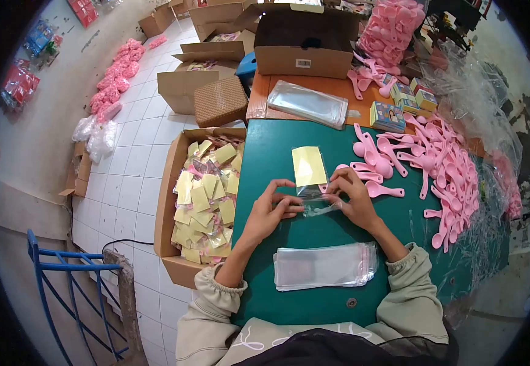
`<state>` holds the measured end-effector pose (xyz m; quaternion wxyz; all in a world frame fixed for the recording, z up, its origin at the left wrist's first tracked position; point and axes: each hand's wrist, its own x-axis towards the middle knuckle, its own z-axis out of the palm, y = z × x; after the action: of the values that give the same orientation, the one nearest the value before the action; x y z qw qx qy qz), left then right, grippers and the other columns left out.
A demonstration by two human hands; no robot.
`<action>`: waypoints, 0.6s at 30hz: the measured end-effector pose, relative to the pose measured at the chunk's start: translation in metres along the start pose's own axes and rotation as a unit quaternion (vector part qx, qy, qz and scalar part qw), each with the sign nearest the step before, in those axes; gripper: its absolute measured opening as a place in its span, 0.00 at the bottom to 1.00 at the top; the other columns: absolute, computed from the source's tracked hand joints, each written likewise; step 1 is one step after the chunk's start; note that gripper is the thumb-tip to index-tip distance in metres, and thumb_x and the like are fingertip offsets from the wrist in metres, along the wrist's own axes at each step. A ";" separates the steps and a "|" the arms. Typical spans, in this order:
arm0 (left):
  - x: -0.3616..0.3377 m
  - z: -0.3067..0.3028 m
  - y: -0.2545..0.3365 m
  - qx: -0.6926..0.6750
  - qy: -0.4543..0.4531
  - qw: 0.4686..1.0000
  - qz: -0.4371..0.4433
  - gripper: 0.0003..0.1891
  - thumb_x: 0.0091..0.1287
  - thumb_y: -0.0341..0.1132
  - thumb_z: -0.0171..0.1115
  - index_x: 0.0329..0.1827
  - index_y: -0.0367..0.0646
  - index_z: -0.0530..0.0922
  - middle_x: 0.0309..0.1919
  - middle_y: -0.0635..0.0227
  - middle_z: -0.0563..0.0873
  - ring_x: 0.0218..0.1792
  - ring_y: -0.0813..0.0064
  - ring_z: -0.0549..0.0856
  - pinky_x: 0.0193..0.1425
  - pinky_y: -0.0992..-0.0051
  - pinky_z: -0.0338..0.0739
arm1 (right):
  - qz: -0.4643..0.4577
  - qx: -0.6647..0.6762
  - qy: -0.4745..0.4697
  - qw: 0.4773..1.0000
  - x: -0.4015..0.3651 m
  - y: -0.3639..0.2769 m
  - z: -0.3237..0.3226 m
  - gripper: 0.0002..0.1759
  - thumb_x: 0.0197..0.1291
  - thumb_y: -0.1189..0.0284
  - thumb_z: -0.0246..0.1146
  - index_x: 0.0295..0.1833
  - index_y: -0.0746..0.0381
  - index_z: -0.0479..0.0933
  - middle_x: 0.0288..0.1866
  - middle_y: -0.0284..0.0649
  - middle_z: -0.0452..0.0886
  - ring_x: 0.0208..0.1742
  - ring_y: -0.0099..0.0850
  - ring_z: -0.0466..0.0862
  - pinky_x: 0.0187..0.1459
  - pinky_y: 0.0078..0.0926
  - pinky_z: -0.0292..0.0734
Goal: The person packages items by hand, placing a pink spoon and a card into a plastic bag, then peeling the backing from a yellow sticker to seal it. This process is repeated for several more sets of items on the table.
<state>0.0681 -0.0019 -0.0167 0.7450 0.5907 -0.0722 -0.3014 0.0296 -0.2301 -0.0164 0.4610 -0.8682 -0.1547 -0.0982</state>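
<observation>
A clear plastic bag [311, 196] lies on the green table in front of me, with a pale yellow card [309, 166] in its far part. A bit of pink shows beside the card's lower right corner; I cannot make out what it belongs to. My left hand [273, 210] is closed at the bag's near left edge, its fingertips on the film. On the near right edge, my right hand [352, 198] pinches the film between thumb and fingers. Nearer to my body lies a flat stack of clear bags [324, 266].
Pink spoons [451, 171] are heaped at the right, some close to my right hand. An open carton [168, 244] of packed bags stands left of the table. Small card boxes [388, 116], more clear bags [309, 102] and a brown box [304, 61] lie at the back.
</observation>
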 end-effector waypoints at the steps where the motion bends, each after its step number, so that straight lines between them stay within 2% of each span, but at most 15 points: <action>1: 0.000 0.004 0.002 0.082 0.004 0.996 0.028 0.09 0.68 0.29 0.55 0.48 0.38 0.72 0.40 0.63 0.81 0.42 0.76 0.84 0.43 0.79 0.81 | -0.011 0.005 0.007 1.000 -0.001 0.001 -0.001 0.10 0.53 0.79 0.66 0.41 0.65 0.74 0.45 0.40 0.69 0.40 0.25 0.78 0.40 0.18 0.76; 3: 0.001 0.015 0.007 0.242 0.013 0.966 0.087 0.08 0.67 0.28 0.57 0.46 0.36 0.73 0.37 0.62 0.81 0.40 0.74 0.85 0.38 0.78 0.82 | 0.054 0.117 0.013 0.992 -0.003 0.003 0.001 0.09 0.54 0.79 0.66 0.40 0.66 0.73 0.45 0.37 0.69 0.40 0.23 0.77 0.39 0.17 0.76; 6: 0.009 0.013 -0.004 0.268 0.014 0.954 0.134 0.07 0.64 0.27 0.61 0.41 0.34 0.74 0.36 0.66 0.81 0.36 0.81 0.83 0.35 0.81 0.82 | 0.120 0.249 0.009 0.961 -0.005 0.011 0.006 0.07 0.57 0.79 0.64 0.39 0.66 0.73 0.43 0.35 0.72 0.39 0.21 0.78 0.38 0.16 0.76; 7: 0.010 0.014 -0.007 0.265 0.028 0.953 0.142 0.07 0.64 0.28 0.61 0.40 0.34 0.74 0.35 0.65 0.81 0.34 0.80 0.83 0.34 0.81 0.81 | 0.139 0.288 0.006 0.948 -0.006 0.012 0.008 0.06 0.58 0.78 0.63 0.39 0.66 0.73 0.42 0.35 0.73 0.39 0.20 0.78 0.38 0.16 0.76; 10: 0.010 0.014 -0.013 0.260 0.062 0.951 0.153 0.08 0.63 0.30 0.63 0.36 0.33 0.75 0.31 0.63 0.81 0.29 0.77 0.84 0.31 0.81 0.80 | 0.230 0.341 -0.010 0.911 -0.004 0.007 0.010 0.05 0.60 0.78 0.62 0.40 0.67 0.72 0.38 0.36 0.77 0.36 0.22 0.81 0.37 0.16 0.78; 15: 0.012 0.013 -0.012 0.264 0.085 0.955 0.104 0.09 0.62 0.30 0.64 0.34 0.32 0.74 0.29 0.63 0.80 0.29 0.79 0.84 0.27 0.81 0.79 | 0.244 0.317 0.041 0.916 0.000 0.006 0.016 0.06 0.61 0.78 0.61 0.40 0.67 0.70 0.32 0.40 0.79 0.30 0.25 0.83 0.31 0.18 0.80; 18: 0.014 0.013 -0.016 0.236 0.096 0.960 0.116 0.10 0.62 0.29 0.63 0.38 0.33 0.72 0.32 0.63 0.81 0.31 0.79 0.84 0.27 0.81 0.80 | 0.247 0.316 0.059 0.914 0.000 0.006 0.018 0.08 0.60 0.78 0.61 0.39 0.67 0.68 0.31 0.41 0.79 0.28 0.25 0.83 0.28 0.18 0.79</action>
<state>0.0678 -0.0223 -0.0317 0.6177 0.7635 -0.1373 -0.1292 0.0327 -0.2184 -0.0308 0.7291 -0.6806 0.0687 0.0217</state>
